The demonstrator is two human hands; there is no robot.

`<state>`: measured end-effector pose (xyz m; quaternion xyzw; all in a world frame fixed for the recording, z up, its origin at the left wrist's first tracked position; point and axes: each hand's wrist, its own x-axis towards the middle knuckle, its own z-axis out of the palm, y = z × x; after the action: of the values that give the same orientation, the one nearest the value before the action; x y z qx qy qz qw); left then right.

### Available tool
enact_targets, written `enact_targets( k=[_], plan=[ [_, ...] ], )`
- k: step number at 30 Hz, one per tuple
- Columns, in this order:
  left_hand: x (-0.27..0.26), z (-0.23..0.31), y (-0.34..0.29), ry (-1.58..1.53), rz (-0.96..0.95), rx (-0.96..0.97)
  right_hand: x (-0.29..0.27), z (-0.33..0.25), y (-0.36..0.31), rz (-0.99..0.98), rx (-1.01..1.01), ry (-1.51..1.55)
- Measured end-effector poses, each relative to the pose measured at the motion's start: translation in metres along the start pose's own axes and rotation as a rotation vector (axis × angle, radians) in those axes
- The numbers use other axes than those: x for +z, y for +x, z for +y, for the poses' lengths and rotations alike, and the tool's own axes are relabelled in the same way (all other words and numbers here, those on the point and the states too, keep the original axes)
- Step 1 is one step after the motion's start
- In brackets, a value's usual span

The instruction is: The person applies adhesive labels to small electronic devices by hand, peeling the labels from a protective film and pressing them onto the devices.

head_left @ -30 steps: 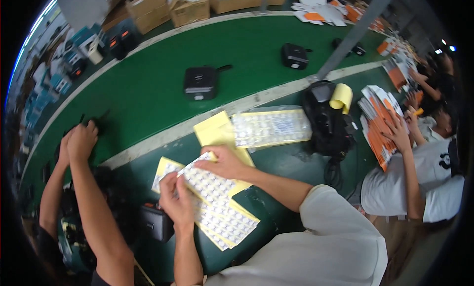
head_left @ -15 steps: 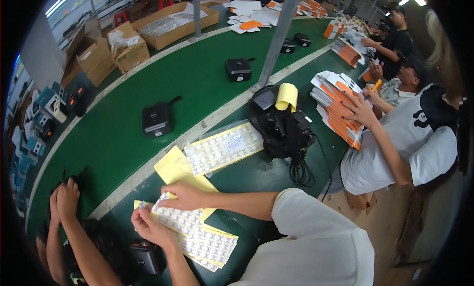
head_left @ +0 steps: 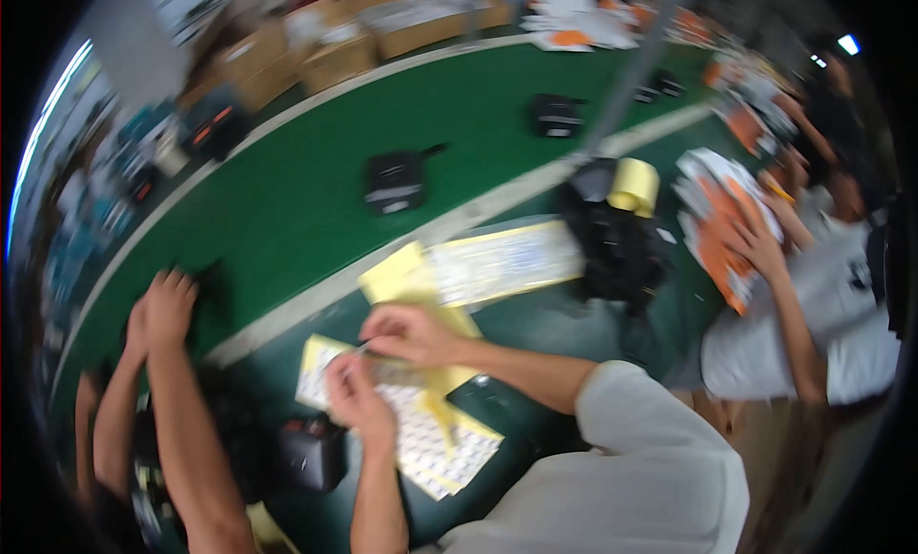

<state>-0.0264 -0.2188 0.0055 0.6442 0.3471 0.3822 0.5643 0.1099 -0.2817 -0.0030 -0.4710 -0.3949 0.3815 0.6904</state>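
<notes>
My left hand [head_left: 357, 397] and my right hand [head_left: 409, 335] meet above loose sheets of round white stickers [head_left: 430, 449] on the green table. The fingertips of both are pinched closed, almost touching. Something small and thin shows between them, too blurred to name. Under my hands the sheets overlap, and a yellow strip [head_left: 438, 412] lies across them. Just beyond my right hand is plain yellow paper [head_left: 402, 275]. A clear-wrapped pack of sticker sheets [head_left: 507, 262] rests beside it. Close to my left forearm stands a small black device [head_left: 314, 453].
Black boxy devices [head_left: 394, 181] sit on the green conveyor belt [head_left: 287, 210] past a pale rail. A black bag [head_left: 612, 238] with a yellow roll [head_left: 633, 187] is to the right. Another person's hands [head_left: 163, 310] work at left; a co-worker at right holds orange-white cartons [head_left: 722, 224].
The view has swung left, so the scene sits further right and is blurred. My right hand has left the sticker sheet's edge, and its fingertips now meet those of my left hand.
</notes>
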Motion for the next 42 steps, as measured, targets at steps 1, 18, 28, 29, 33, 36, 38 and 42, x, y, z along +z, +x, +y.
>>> enact_targets(
  k=[1, 18, 28, 29, 33, 36, 38, 42],
  plan=[
    [0.007, 0.002, -0.001, -0.018, -0.030, -0.020, -0.003, 0.003, -0.005, -0.012, 0.006, -0.006],
    [0.002, 0.003, 0.003, -0.136, -0.031, -0.041, 0.003, 0.002, 0.000, 0.065, 0.023, -0.140],
    [0.001, -0.004, 0.001, -0.068, 0.056, 0.095, 0.015, -0.018, 0.002, 0.038, 0.073, -0.221],
    [0.000, -0.005, 0.000, -0.067, 0.082, 0.104, 0.018, -0.022, 0.007, 0.035, 0.162, -0.212],
    [0.004, -0.004, 0.000, -0.095, 0.106, 0.113, -0.002, -0.014, 0.070, 0.038, 0.080, -0.431],
    [0.001, -0.005, -0.001, -0.134, 0.095, 0.081, 0.033, -0.031, 0.153, -0.133, -0.191, -0.962],
    [0.000, -0.006, 0.000, -0.078, 0.053, 0.079, 0.054, -0.014, 0.206, -0.254, -0.348, -1.134],
    [0.000, -0.001, 0.000, 0.107, -0.027, 0.149, 0.085, 0.018, 0.269, -0.497, -0.207, -1.309]
  ],
)
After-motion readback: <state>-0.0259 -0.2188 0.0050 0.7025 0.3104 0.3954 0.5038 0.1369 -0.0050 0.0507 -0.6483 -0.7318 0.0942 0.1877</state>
